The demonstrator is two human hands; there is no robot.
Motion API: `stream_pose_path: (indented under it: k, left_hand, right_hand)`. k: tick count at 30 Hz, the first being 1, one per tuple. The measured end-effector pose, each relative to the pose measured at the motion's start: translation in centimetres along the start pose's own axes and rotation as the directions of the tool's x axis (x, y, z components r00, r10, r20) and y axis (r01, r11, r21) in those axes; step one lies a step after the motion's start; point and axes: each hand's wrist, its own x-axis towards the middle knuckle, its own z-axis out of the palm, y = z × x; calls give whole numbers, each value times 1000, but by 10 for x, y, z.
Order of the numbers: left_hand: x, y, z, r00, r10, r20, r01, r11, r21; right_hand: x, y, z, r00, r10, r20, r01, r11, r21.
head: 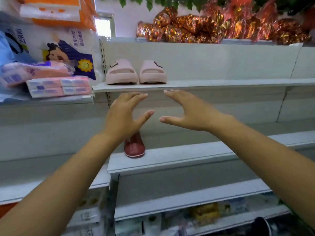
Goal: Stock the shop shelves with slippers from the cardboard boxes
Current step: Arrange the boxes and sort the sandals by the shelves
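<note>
Before the white shop shelving, both hands hover with nothing held. The left hand [122, 114] and right hand [189, 113] face each other just below the upper shelf [221, 84], and the grip of each is spread, fingers extended and thumbs apart.

A pair of pink slippers [136, 73] stands on that shelf at its left end, the two shoes just beside each other. Their toes point outward toward the viewer. Each long axis runs front to back across the shelf depth, and the two are roughly parallel.

One maroon slipper [134, 148] sits on the lower shelf [179, 158], also toe-outward; its heel is hidden behind the left wrist.

The step in hand appears to be settling the pink pair. To do it well, nudge both soles with flat fingers until the toes line up with the shelf lip. Keep the axes parallel, and set later pairs to the right. No cardboard box is in view.

Tissue packs [59, 86] fill the neighbouring bay.
</note>
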Motion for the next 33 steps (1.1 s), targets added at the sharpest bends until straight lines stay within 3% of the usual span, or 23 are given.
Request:
stream_pose_path:
  k: [6, 11, 23, 28, 33]
  left_hand:
    - [-76, 7, 37, 968, -35, 250, 37, 999, -4]
    - [-140, 10, 70, 924, -37, 380, 52, 998, -27]
    - [-282, 28, 133, 748, 20, 663, 167, 962, -217]
    - [-325, 38, 147, 625, 129, 770, 149, 948, -280]
    - [-351, 53, 164, 475, 280, 834, 57, 936, -346]
  right_hand:
    - [-69, 19, 60, 980, 133, 150, -129, 991, -38]
    - [-123, 25, 111, 928, 233, 290, -218, 972, -86]
    - [-254, 13, 204, 659, 515, 548, -559, 823, -102]
    - [-319, 7, 234, 479, 645, 595, -710, 683, -169]
    - [-394, 1, 255, 392, 734, 555, -792, 576, -203]
